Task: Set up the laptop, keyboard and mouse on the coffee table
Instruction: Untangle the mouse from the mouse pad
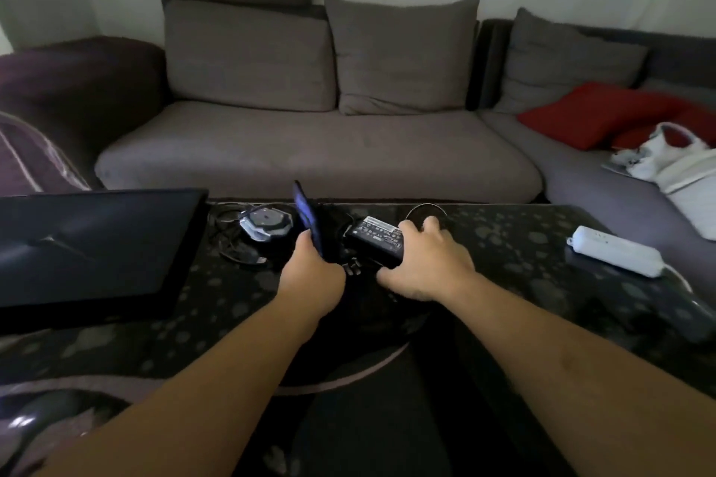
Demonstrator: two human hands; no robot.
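A grey sofa (317, 151) filled the upper frame; red cushions (596, 112) and a white bag (682, 163) lay at right.

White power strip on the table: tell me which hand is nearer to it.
Right. The right hand, gripping the laptop power adapter, lies left of the power strip; the left hand is farther left.

A black worktop (523, 244) is patterned with grey blotches. A black laptop (89, 244), a black power brick (374, 238) and a white power strip (616, 250) are seen; the sofa (317, 151) is grey-brown, with red cushions (592, 112).
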